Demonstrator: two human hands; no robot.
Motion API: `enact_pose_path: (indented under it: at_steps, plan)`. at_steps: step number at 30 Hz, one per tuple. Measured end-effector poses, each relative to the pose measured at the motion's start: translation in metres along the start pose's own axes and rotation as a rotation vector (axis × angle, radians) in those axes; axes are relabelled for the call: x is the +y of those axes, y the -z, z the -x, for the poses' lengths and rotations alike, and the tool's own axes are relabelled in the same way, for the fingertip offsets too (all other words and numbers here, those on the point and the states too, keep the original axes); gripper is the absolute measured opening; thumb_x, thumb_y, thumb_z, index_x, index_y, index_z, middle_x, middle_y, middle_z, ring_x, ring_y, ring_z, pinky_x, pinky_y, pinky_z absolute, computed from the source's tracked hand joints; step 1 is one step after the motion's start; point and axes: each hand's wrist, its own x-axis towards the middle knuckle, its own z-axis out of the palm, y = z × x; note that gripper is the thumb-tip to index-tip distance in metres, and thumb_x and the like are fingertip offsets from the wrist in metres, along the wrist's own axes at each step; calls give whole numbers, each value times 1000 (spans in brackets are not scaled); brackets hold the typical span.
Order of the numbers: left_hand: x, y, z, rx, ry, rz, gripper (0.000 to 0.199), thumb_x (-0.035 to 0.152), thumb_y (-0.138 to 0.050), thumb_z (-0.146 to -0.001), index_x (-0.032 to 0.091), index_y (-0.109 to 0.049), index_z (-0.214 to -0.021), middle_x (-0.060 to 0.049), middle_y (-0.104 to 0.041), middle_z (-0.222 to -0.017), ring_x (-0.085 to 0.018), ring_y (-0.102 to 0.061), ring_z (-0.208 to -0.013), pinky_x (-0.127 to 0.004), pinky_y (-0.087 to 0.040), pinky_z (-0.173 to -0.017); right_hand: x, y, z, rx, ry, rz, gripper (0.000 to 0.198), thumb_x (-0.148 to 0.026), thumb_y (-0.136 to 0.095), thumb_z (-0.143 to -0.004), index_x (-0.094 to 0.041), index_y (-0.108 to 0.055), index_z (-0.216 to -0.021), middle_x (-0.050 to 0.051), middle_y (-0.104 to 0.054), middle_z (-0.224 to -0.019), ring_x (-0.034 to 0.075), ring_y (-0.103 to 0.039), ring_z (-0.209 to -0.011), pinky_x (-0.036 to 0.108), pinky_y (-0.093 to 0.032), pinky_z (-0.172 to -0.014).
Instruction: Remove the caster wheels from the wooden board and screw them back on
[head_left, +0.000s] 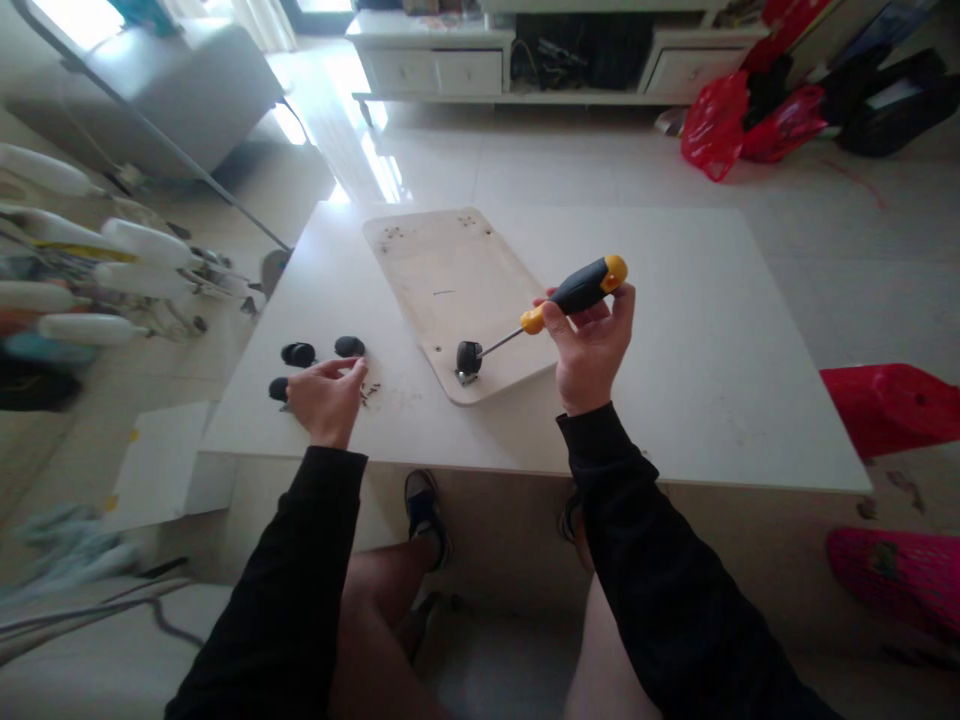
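My right hand (596, 345) is closed round a screwdriver (577, 290) with a black and yellow handle. Its shaft slants down to the left, and the tip meets or passes just by a black caster wheel (469, 357). That caster stands on its metal plate at the near corner of a cream board (495, 290). My left hand (328, 398) hovers over the table's left part with thumb and fingertips pinched together; whatever lies between them is too small to make out. Around it are loose casters (349, 346) and several small screws (371, 393).
The white table (675, 400) carries all of this, its near edge above my knees. A red stool (889, 408) stands at the right, and red plastic bags (716, 125) lie on the floor behind. At the left are a white box (161, 465) and a rack with white rollers (142, 240).
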Motion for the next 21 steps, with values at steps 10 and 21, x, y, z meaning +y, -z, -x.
enact_pose_path:
  at_steps: [10,21]
  plan:
    - [-62,-15,-30,-156,156,-148,36,46,-79,-81,19,-89,-103,-11,-84,-88,-31,-79,-92,-39,-58,-84,3,-1,-7,28,-48,-53,62,-43,-95,-74,-31,-47,-112,-5,-76,-96,20,-82,-86,42,-73,-81]
    - [21,-28,24,-663,172,533,37,44,-74,-89,13,-73,-110,-13,-81,-103,-18,-75,-67,-24,-50,-52,-3,-3,-4,55,-60,-52,63,-38,-95,-73,-31,-52,-118,-5,-69,-104,19,-82,-82,41,-73,-81]
